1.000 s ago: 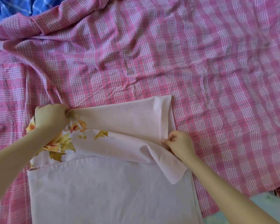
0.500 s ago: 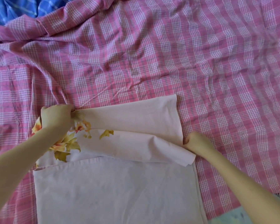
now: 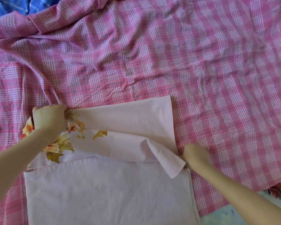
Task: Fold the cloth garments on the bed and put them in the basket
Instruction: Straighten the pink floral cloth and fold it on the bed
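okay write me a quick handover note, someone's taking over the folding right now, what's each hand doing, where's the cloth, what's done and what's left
Left hand: grips the far-left corner of the pale pink cloth, by its floral print.
Right hand: at the cloth's right edge, fingers tucked under the fold; grip unclear.
Cloth: lies on the pink plaid bedsheet, far part turned back towards the person, one flap loose on the right.
Done: first fold begun.
Left: square the fold, finish folding, put it in the basket, which is not in view.

Pink checked bedsheet (image 3: 201, 65), rumpled; blue cloth (image 3: 10, 5) beyond.
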{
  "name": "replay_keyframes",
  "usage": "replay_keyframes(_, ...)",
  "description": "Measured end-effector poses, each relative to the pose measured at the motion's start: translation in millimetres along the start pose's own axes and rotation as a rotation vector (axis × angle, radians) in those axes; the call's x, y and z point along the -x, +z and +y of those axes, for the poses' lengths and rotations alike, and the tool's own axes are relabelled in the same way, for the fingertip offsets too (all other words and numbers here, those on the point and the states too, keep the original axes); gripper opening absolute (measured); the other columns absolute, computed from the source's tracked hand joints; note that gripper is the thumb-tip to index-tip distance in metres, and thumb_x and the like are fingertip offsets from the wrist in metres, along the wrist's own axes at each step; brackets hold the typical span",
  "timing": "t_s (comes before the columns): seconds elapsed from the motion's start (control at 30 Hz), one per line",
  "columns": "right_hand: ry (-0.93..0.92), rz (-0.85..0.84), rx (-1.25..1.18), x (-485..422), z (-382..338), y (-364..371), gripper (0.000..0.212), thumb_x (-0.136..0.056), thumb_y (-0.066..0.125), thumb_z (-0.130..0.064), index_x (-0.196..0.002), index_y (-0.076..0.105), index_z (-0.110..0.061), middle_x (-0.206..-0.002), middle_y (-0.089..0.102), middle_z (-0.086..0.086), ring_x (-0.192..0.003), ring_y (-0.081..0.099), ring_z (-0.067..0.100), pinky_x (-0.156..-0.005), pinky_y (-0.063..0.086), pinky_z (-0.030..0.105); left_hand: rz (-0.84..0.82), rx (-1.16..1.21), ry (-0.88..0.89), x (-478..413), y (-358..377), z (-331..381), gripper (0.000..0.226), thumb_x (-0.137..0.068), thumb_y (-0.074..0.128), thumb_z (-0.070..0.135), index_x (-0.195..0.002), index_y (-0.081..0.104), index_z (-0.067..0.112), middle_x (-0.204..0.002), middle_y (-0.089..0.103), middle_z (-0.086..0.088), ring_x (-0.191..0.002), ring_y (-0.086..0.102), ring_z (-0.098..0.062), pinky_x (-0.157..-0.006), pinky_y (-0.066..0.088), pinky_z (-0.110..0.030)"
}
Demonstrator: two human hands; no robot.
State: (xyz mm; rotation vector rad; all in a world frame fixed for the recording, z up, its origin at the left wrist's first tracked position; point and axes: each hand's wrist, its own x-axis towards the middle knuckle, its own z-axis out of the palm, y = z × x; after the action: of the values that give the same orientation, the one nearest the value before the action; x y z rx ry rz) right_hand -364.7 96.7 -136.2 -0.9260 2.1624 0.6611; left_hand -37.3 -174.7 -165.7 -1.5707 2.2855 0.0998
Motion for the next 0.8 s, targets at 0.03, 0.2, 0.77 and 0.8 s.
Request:
replay_keyframes(0.03,0.016,0.058,0.115,-1.6,6.4,-4.4,0.033,-0.082,0.061,-0.021,-0.054,0.044,-0.018,-0.055,0.047,-0.005,-0.049,0.044,0.012,-0.047,0.034,0.021,0.005,-0.002,0.003,0.0,-0.6,-0.7,0.013,-0.072,0.061,0.001,-0.073,0.062,0.013,-0.058,0.053,-0.001,-0.058,0.047,-0.025,-0.070,0.026,-0.034)
replay_keyframes(0.2,-0.062,0.328,-0.158,-7.2,41.1,-39.9,0.025,-0.087,0.063,-0.027,-0.064,0.058,-0.018,-0.055,0.051,-0.009,-0.050,0.049,0.009,-0.048,0.037,0.019,0.008,0.065,0.018,0.5,-2.0,-2.3,0.011,-0.078,0.058,0.005,-0.080,0.066,0.012,-0.067,0.061,-0.005,-0.065,0.053,-0.029,-0.072,0.030,-0.037)
replay_keyframes(0.77,-0.139,0.432,-0.086,7.6,-1.5,-21.5,0.051,-0.081,0.054,-0.062,-0.060,0.057,-0.015,-0.047,0.053,-0.003,-0.043,0.051,0.016,-0.045,0.037,0.022,0.086,0.077,0.566,61.6,-18.6,-92.7,0.057,-0.076,0.043,0.063,-0.095,0.072,0.018,-0.088,0.070,0.006,-0.083,0.067,-0.021,-0.085,0.036,-0.035)
replay_keyframes(0.8,-0.103,0.293,-0.224,5.4,-0.2,-20.3,0.052,-0.081,0.057,-0.059,-0.053,0.051,-0.017,-0.043,0.049,-0.005,-0.041,0.047,0.014,-0.044,0.033,0.022,0.095,0.043,0.558,61.3,-19.9,-96.4,0.054,-0.073,0.044,0.058,-0.095,0.072,0.017,-0.087,0.071,0.005,-0.082,0.067,-0.021,-0.086,0.032,-0.035)
